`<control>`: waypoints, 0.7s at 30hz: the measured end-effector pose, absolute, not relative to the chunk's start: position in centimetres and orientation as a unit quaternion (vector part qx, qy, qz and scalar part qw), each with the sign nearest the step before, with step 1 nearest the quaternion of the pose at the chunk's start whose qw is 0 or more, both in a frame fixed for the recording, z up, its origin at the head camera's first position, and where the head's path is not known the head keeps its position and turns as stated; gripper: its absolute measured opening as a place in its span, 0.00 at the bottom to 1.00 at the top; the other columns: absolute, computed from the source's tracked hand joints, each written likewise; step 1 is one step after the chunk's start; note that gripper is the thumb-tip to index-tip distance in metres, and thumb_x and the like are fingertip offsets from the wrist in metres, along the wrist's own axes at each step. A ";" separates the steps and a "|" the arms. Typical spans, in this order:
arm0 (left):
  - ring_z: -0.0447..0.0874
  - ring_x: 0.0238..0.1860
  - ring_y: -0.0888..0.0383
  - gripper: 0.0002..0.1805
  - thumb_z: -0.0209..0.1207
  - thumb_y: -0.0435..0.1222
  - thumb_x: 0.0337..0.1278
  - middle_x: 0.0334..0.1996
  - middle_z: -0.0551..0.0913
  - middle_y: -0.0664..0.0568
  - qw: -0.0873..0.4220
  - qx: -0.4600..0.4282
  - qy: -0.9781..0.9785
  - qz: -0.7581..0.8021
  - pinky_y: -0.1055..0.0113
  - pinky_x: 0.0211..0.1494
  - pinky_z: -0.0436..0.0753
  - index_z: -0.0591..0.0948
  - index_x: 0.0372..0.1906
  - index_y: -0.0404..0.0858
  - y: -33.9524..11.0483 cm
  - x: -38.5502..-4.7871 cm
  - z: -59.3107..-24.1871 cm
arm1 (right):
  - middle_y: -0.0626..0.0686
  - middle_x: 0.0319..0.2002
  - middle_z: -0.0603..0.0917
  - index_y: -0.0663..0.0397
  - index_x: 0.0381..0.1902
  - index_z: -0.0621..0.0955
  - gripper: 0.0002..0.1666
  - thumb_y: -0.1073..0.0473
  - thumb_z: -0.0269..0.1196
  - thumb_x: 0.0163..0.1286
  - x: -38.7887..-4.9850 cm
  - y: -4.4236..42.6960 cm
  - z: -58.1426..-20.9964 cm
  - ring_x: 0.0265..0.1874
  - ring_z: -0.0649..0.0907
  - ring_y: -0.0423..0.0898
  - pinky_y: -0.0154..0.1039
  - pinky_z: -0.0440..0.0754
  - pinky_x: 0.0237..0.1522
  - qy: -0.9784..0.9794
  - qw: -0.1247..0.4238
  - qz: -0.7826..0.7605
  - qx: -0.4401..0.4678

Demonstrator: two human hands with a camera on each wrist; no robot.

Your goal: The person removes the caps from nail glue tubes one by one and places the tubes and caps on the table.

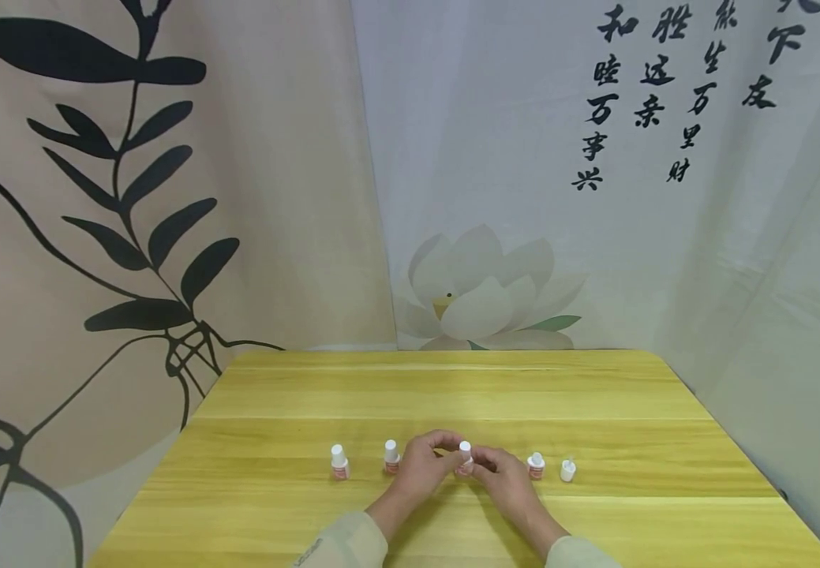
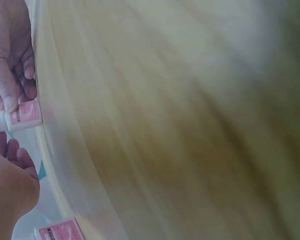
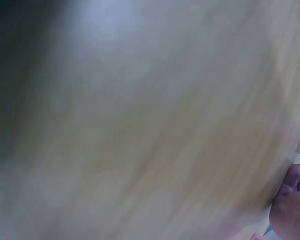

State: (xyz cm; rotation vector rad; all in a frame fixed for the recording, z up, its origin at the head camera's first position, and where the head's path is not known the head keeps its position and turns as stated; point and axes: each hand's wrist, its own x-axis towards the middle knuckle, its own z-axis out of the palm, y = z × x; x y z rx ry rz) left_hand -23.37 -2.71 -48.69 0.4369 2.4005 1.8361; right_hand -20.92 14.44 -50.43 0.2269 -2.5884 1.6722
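Both hands meet at a small white bottle with a pink label [image 1: 464, 467] near the table's middle. The right hand [image 1: 507, 481] pinches its body between thumb and fingers, which the left wrist view shows from below the bottle's label [image 2: 26, 115]. From the left side, the left hand [image 1: 420, 467] has thumb and index finger around the white cap [image 1: 465, 447]; its exact contact is partly hidden. A similar capped bottle [image 1: 391, 456] stands partly behind the left hand. To the right of the right hand is a bottle [image 1: 536, 466] with a shorter white top.
Another capped bottle [image 1: 339, 462] stands upright at the left of the row. A small loose white cap [image 1: 568, 471] sits at the right end. The wooden table [image 1: 445, 386] reaches back to a printed curtain [image 1: 296, 197].
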 end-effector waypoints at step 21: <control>0.78 0.34 0.59 0.10 0.68 0.41 0.59 0.39 0.84 0.59 0.044 0.143 0.785 0.601 0.66 0.38 0.79 0.86 0.43 0.43 -2.8 -23.5 -48.7 | 0.48 0.42 0.86 0.52 0.47 0.86 0.11 0.57 0.65 0.69 -21.0 14.5 -50.4 0.43 0.82 0.45 0.42 0.82 0.46 -0.839 0.014 0.540 0.073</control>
